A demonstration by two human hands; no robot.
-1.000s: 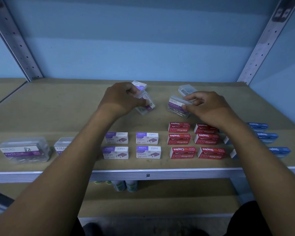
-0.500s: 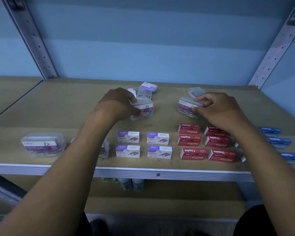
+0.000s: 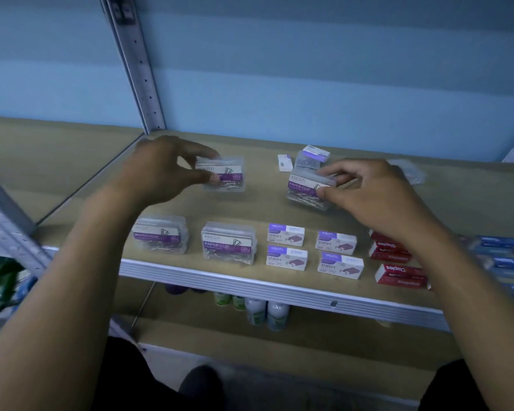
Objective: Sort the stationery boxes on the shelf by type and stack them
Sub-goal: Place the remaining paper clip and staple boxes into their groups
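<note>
My left hand (image 3: pixel 163 170) grips a clear paper clip box (image 3: pixel 224 175) with a purple label, held just above the shelf (image 3: pixel 250 212). My right hand (image 3: pixel 374 197) pinches a second clear paper clip box (image 3: pixel 304 188) further right. Two more paper clip boxes (image 3: pixel 161 237) (image 3: pixel 229 246) stand side by side near the front edge. Right of them lie several white and purple staples boxes (image 3: pixel 285 258), then red staples boxes (image 3: pixel 398 272), partly hidden by my right arm, and blue boxes (image 3: pixel 499 253) at the far right.
Behind my right hand sit a small clear box (image 3: pixel 307 160) with a purple-topped box (image 3: pixel 316 151) on it, a small white piece (image 3: pixel 285 163) and another clear box (image 3: pixel 408 170). A metal upright (image 3: pixel 137 69) rises at the back left. Bottles (image 3: pixel 264 312) stand on the lower shelf.
The view has swung left. My left hand carried its paper clip box leftward, away from the back cluster. My right hand stays on the other paper clip box.
</note>
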